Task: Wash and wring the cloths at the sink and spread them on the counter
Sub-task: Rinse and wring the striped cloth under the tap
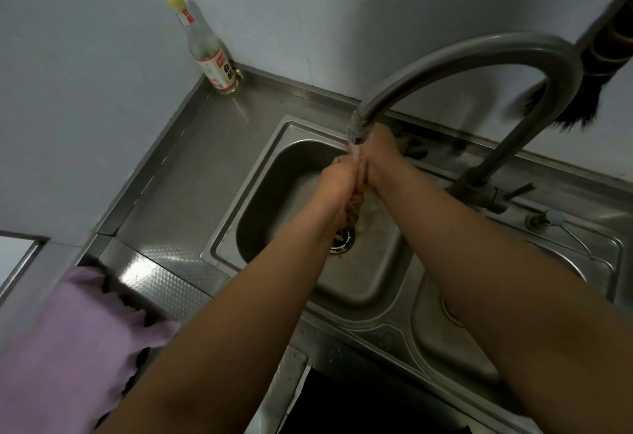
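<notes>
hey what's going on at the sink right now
A person is washing a small brownish cloth under running water from the faucet. The left hand and right hand are pressed together around it, over the left basin of the steel sink. A purple cloth lies on the counter to the left. A bottle stands in the corner.

A small brownish cloth is bunched between my palms under running water, above the steel sink. A lilac cloth lies spread on the counter at my left.
</notes>
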`<act>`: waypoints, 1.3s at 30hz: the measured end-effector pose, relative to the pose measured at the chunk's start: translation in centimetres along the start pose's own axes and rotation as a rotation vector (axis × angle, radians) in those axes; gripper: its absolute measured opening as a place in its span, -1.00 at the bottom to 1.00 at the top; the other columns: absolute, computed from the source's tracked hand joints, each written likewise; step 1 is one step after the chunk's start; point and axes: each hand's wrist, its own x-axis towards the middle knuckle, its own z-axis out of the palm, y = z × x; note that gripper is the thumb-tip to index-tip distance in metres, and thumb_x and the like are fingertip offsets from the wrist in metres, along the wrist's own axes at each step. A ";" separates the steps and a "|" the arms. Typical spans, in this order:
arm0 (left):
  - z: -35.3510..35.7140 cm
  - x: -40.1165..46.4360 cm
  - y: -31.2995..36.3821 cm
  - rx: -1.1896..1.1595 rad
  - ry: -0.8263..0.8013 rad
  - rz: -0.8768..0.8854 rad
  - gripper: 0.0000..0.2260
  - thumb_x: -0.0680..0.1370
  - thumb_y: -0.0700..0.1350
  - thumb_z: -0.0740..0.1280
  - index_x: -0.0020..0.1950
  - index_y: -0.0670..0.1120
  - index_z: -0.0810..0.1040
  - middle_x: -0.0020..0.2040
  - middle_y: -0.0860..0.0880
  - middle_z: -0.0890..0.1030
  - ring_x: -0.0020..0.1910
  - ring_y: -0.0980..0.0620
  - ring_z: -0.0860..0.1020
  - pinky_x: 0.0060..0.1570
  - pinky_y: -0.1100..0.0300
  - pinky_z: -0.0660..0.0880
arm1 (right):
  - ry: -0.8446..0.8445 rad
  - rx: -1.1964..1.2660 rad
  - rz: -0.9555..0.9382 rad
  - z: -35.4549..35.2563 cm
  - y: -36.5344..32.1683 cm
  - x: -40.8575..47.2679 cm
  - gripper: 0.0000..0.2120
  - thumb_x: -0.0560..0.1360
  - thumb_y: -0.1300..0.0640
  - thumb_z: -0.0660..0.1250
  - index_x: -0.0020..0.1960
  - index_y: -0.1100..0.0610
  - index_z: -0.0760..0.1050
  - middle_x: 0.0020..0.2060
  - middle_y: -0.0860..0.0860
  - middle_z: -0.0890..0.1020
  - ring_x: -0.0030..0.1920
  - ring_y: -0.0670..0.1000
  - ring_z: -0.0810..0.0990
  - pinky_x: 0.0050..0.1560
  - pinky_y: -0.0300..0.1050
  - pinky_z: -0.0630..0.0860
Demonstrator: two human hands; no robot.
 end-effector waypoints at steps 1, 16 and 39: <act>-0.1 -0.4 -0.1 -0.003 -0.022 0.015 -0.62 0.63 0.03 0.13 -0.38 -0.03 0.34 -0.60 0.06 0.30 -0.66 0.12 0.20 -0.60 0.41 0.11 | -0.027 -0.057 0.004 -0.4 0.0 0.2 -0.68 0.60 0.27 0.09 -0.31 0.09 0.30 -0.37 0.00 0.39 -0.40 -0.08 0.39 -0.47 -0.36 0.40; -4.0 1.3 -2.6 -0.460 -0.183 -0.286 -0.31 0.55 0.37 -0.01 0.28 -0.17 0.52 0.25 -0.24 0.57 0.26 -0.23 0.49 0.32 -0.16 0.32 | -0.239 -0.436 -0.188 -2.2 5.3 -4.4 -0.75 0.51 0.15 0.34 0.15 0.11 0.38 -0.14 -0.05 0.50 -0.17 -0.13 0.48 -0.26 -0.29 0.40; -5.0 1.4 0.2 -0.037 0.098 0.042 -0.84 0.62 -0.13 0.19 0.00 -0.07 0.56 -0.52 0.02 0.57 -0.60 0.12 0.51 -0.56 0.34 0.45 | -0.318 0.381 0.052 -0.2 3.1 -3.3 -0.74 0.54 0.27 0.26 0.20 0.08 0.42 -0.03 0.19 0.58 -0.09 0.06 0.62 -0.07 -0.03 0.59</act>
